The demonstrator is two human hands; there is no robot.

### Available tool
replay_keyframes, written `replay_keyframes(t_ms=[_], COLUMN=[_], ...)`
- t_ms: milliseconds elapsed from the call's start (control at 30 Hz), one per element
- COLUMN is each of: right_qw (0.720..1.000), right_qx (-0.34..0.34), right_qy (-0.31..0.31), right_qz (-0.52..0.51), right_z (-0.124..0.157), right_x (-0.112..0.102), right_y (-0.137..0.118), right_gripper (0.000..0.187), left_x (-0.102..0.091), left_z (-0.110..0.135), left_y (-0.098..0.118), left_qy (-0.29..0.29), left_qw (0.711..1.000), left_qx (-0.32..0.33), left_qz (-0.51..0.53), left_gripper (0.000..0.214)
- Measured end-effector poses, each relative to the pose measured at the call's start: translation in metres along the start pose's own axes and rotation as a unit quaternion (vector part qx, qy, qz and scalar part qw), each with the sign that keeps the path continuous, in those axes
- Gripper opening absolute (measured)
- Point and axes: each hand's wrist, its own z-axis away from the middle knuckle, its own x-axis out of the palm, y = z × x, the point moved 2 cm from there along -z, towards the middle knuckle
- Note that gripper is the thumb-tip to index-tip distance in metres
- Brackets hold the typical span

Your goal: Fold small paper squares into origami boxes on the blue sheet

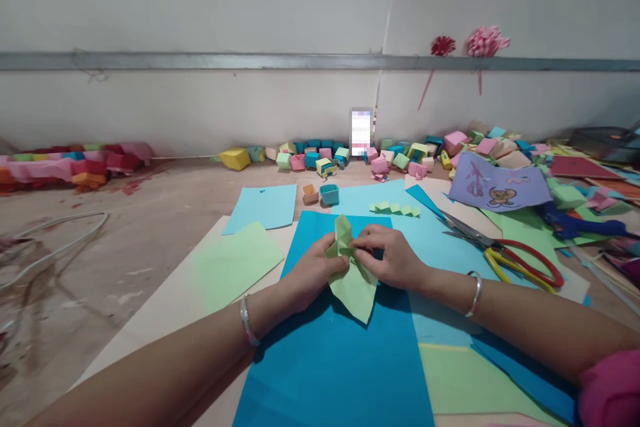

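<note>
Pink sleeve (611, 388), right of the dark-blue sheet (335, 373). Over it, left hand (314, 275) and right hand (394, 259), fingers closed, pinch folded green paper (356, 292). Scissors (489, 241), blades parted, lie right of the sheet.

Paper (354, 290): pale green, partly folded | Condition: creased; upper part narrowed into folds, lower part a broad flap ending in a point | Pose: point toward wearer | Location: pinched by left grip (316, 272) and right grip (393, 257), over blue sheet (335, 367); contact with sheet unclear
</note>
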Motion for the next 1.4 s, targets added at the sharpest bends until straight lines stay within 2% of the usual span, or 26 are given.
replay_keyframes(t_ms=[133,233,500,600,700,833,933,1067,1233,1400], right_qw=[1.000,0.999,0.989,0.980,0.969,0.959,0.955,0.941,0.936,0.942], right_qx=[0.004,0.033,0.120,0.156,0.176,0.183,0.197,0.236,0.259,0.254], right_qy=[0.005,-0.010,0.023,0.031,0.021,0.016,0.031,0.070,0.097,0.095], right_qz=[-0.007,-0.014,-0.081,-0.123,-0.172,-0.216,-0.219,-0.232,-0.219,-0.198], right_z=[0.000,0.000,0.002,0.001,-0.001,-0.001,0.000,0.000,-0.003,-0.004], right_x=[0.000,0.000,0.002,0.002,0.003,0.001,0.000,0.000,0.000,0.000], right_y=[-0.001,-0.002,-0.001,0.005,0.009,0.004,0.002,0.009,0.021,0.024], right_gripper=[0.018,0.017,0.003,0.008,0.012,0.008,0.006,0.010,0.012,0.012], left_x=[-0.001,-0.001,0.003,0.003,0.001,0.000,0.002,0.001,-0.006,-0.007], left_z=[-0.001,-0.001,0.002,0.002,0.001,0.001,0.004,0.004,0.000,-0.001], left_y=[-0.001,-0.001,0.002,0.001,0.001,0.001,0.003,0.006,0.007,0.006], left_qy=[0.019,0.027,0.001,-0.008,-0.015,-0.023,-0.022,-0.012,0.026,0.022], left_qw=[1.000,1.000,1.000,1.000,0.998,0.991,0.989,0.993,0.988,0.989], left_qx=[0.004,0.004,0.014,0.010,0.017,0.037,0.049,0.075,0.132,0.120], left_qz=[-0.001,-0.005,-0.016,-0.022,-0.055,-0.128,-0.141,-0.086,-0.071,-0.083], left_gripper=[0.046,0.046,0.039,0.040,0.037,0.030,0.032,0.043,0.029,0.024])
